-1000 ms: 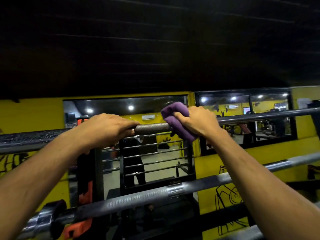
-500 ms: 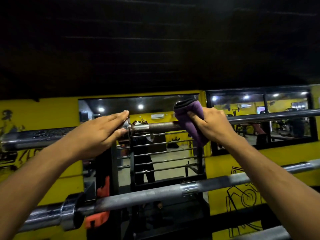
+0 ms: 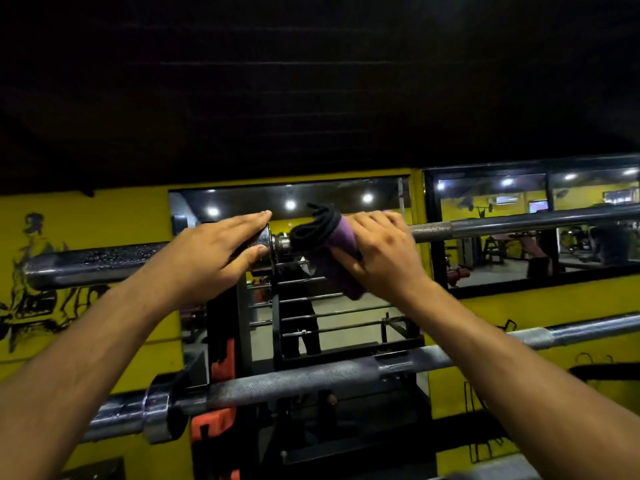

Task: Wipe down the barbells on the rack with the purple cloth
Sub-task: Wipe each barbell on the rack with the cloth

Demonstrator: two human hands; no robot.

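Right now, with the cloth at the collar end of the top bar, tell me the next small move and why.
Probably slide the right hand and the purple cloth rightward along the top steel barbell. The cloth is wrapped round the shaft just beside the collar, the left hand rests on the sleeve to steady it, and the long shaft to the right lies bare.

Dim gym, dark upper half, ceiling spotlights (image 3: 290, 204) glaring, curved wide-angle edges

Definitely a gym: barbells (image 3: 311, 382) racked on a black rack (image 3: 242, 323), yellow walls with lifter murals (image 3: 31, 271), and wall mirrors (image 3: 346, 323) reflecting benches and ceiling spotlights.
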